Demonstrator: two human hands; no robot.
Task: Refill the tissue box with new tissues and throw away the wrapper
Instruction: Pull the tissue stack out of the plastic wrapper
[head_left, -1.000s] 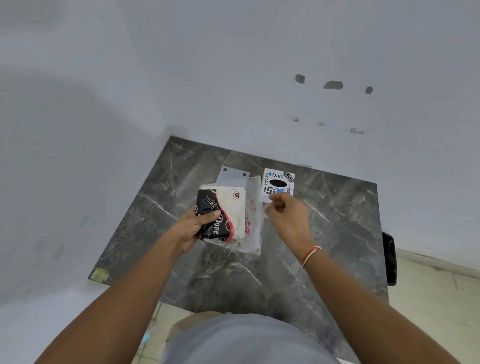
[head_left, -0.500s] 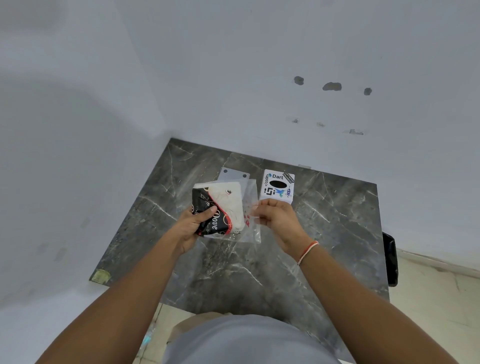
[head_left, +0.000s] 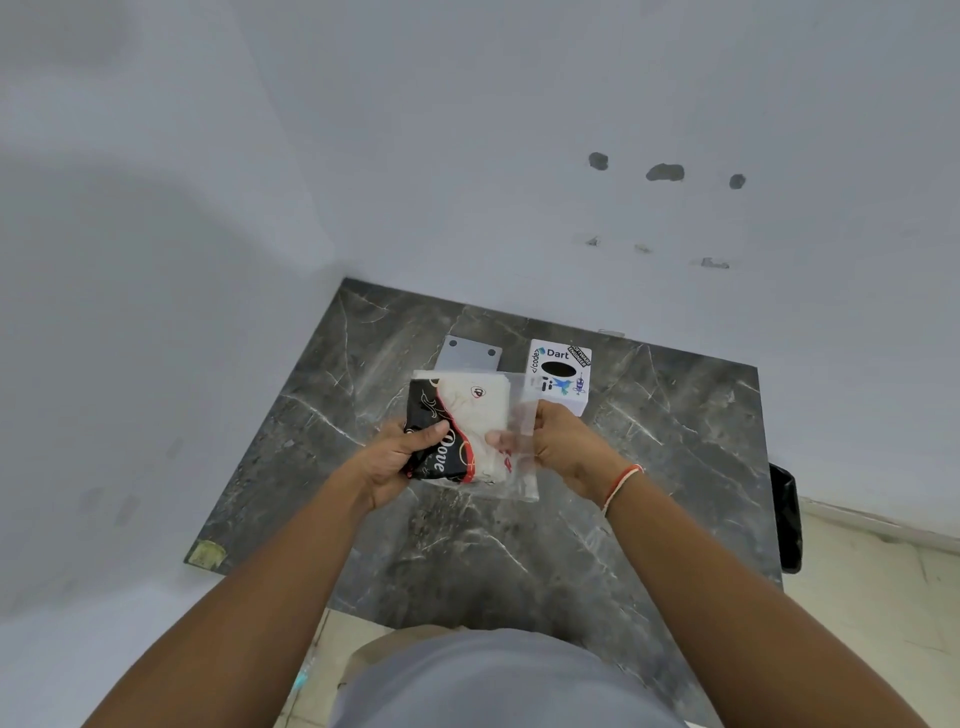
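Dark grey marble with pale veins forms the one table top (head_left: 649, 467), set into a corner where two grey walls meet. On it I count one white tissue box (head_left: 560, 375), standing near the far edge with its dark oval slot facing up and stickers around the slot, and one flat grey plate (head_left: 470, 355) with two dark dots, lying just left of the box.

One tissue pack (head_left: 460, 428) is held above the middle of the table, nearer than the box and overlapping the plate's near edge. It is black, white and red inside a clear wrapper (head_left: 522, 447), whose loose transparent end juts out to the right.

Two bare hands hold it. The left hand (head_left: 400, 460) grips the pack's black left end, thumb curled over the top. The right hand (head_left: 563, 441) pinches the clear wrapper at its right side, fingers showing through the plastic; a red and white thread band (head_left: 621, 483) circles that wrist.

Bare marble lies open left of the pack, right of the box, and along the near edge. One black bin (head_left: 787, 517) sits against the table's right edge, over a pale tiled floor (head_left: 872, 597).
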